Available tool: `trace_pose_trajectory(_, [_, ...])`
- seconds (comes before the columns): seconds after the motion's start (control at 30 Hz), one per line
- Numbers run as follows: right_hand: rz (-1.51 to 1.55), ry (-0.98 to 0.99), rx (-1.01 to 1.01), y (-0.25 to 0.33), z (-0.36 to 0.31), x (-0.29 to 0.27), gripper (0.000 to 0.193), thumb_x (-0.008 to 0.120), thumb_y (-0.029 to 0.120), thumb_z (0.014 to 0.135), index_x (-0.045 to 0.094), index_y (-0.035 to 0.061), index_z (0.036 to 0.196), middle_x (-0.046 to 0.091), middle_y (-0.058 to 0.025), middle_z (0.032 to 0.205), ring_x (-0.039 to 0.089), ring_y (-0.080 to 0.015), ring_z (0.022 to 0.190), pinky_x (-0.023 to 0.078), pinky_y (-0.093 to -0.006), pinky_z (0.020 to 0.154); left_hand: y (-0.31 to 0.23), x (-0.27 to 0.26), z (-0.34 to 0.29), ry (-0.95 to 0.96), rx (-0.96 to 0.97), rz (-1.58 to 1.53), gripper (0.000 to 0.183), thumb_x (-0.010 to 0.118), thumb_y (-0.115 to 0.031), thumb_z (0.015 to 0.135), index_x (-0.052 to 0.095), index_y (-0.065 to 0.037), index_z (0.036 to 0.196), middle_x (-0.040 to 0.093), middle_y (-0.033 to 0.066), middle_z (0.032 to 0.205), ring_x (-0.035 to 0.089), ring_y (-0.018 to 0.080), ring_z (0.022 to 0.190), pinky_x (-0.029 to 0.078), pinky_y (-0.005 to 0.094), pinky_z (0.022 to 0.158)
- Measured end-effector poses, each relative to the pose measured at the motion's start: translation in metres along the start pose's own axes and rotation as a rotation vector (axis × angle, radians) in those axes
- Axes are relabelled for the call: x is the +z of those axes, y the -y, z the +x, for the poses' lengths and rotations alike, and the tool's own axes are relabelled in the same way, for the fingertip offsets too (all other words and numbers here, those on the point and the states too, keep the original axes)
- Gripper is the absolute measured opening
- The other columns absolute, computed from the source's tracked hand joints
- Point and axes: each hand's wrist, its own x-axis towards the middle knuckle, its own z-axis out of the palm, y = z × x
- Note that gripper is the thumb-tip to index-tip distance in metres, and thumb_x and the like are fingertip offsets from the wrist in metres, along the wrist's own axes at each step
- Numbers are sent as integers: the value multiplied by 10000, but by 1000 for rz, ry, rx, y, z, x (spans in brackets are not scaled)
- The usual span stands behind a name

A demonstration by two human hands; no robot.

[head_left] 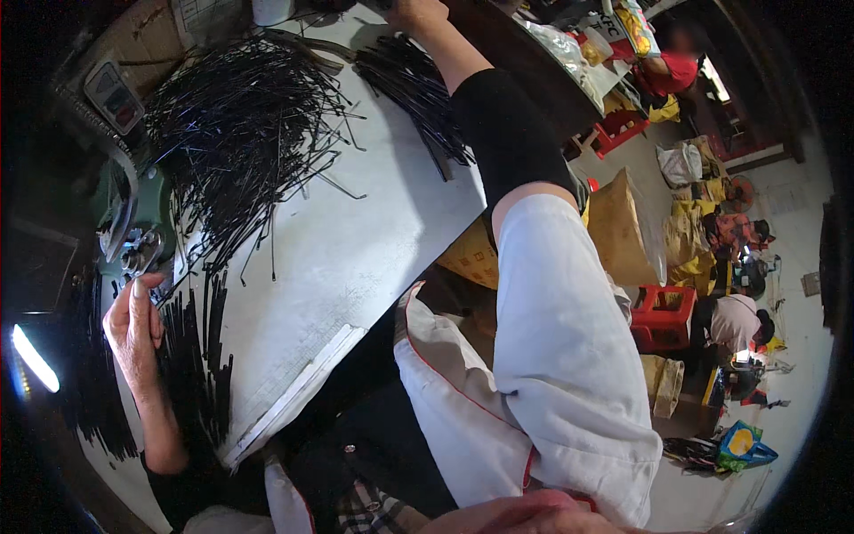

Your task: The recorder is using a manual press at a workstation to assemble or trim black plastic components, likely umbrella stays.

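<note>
The left hand [133, 322] has its fingers curled and its thumb and forefinger close together, right at the small metal fitting [140, 254] of a green machine [160, 209] on the left side of the tabletop [356, 222]; whether anything is pinched there I cannot tell. The right hand [418, 14] reaches far out to the upper border of the view and is partly cut off, so I cannot tell whether it is closed on anything.

Just below the right hand, a bundle of black strips [414, 93] lies roughly side by side along the tabletop's right edge, partly behind the black sleeve [498, 125]. Across the far left part of the tabletop spreads a large tangled pile of thin black rods [240, 133], some with hooked ends pointing toward the bare middle. Beside the left hand, more long black pieces [189, 356] lie nearly parallel, reaching toward the tabletop's near left corner. The near edge shows a worn pale strip [298, 392].

Beyond the pile, a white container [271, 9] stands by the far edge. A lit lamp [36, 359] glows off to the left. Well apart on the right are a red stool [663, 316], a co-worker in a pale top [737, 322] and another person in red [678, 73].
</note>
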Motion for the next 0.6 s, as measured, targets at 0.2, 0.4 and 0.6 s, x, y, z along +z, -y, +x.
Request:
trace_pose_trajectory(0.2, [900, -295, 55, 27, -15, -33, 229, 519, 211, 792, 597, 36, 917, 610, -198, 877, 582, -348, 867, 456, -418, 728, -6, -3, -9, -49, -50, 8, 300, 490, -276, 908, 626, -9, 913, 345, -69, 463, 293, 4, 392, 204, 173, 373])
trace_pose_trajectory(0.4, [659, -706, -240, 21, -30, -64, 169, 607, 131, 789, 590, 39, 930, 632, -145, 806, 619, -260, 748, 463, -323, 656, -16, 1, -10, 0, -41, 0, 266, 500, -232, 902, 634, -3, 897, 390, -57, 481, 317, 7, 401, 227, 169, 379])
trace_pose_trajectory(0.6, [290, -360, -225, 16, -64, -94, 199, 629, 159, 782, 623, 66, 959, 641, -158, 899, 620, -257, 817, 462, -328, 696, -20, 2, -11, -4, -30, 8, 280, 502, -236, 902, 636, 9, 895, 396, -54, 470, 320, 7, 387, 236, 169, 372])
